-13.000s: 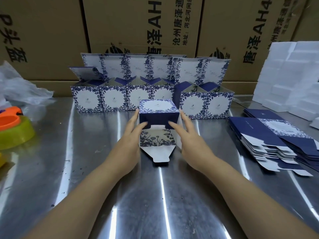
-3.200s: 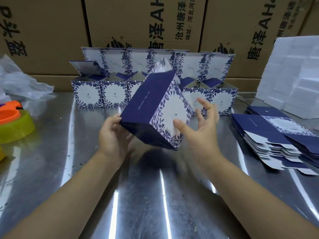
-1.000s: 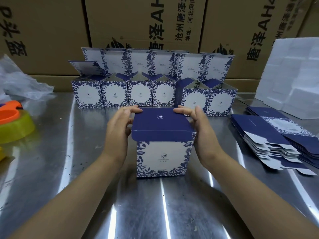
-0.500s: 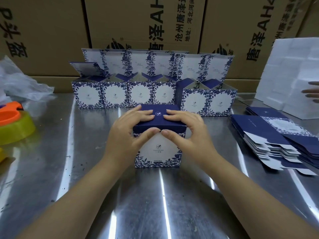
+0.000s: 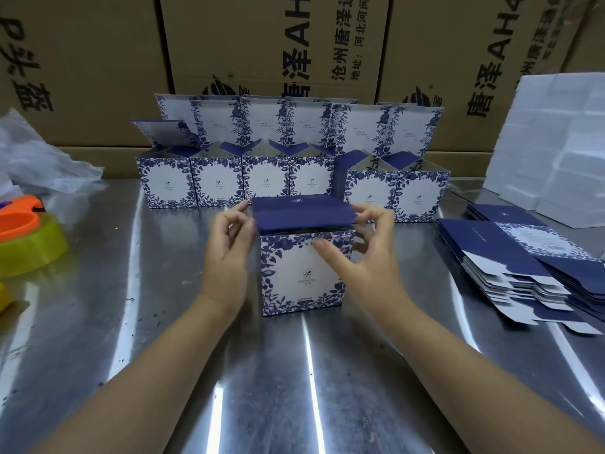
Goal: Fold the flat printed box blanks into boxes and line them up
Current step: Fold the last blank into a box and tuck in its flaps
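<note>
A folded box (image 5: 304, 276), white with blue flower print, stands upright at the middle of the steel table (image 5: 262, 371). Its navy lid (image 5: 301, 211) hovers slightly raised over the opening. My left hand (image 5: 226, 253) pinches the lid's left end. At the lid's right end my right hand (image 5: 366, 257) grips with its fingers, thumb against the box front. Behind stands a row of several finished boxes (image 5: 216, 185) with lids up. A fanned stack of flat blanks (image 5: 510, 257) lies to the right.
Big brown cartons (image 5: 262, 44) wall off the back of the table. White foam blocks (image 5: 556, 142) are piled at the far right. A crumpled plastic bag (image 5: 39, 158) and an orange and yellow tape dispenser (image 5: 29, 237) sit at the left edge.
Half a second ago both hands pressed down on the closed lid. Now they have slid out to its ends and the lid has risen. Another person's hand at the far right is gone.
</note>
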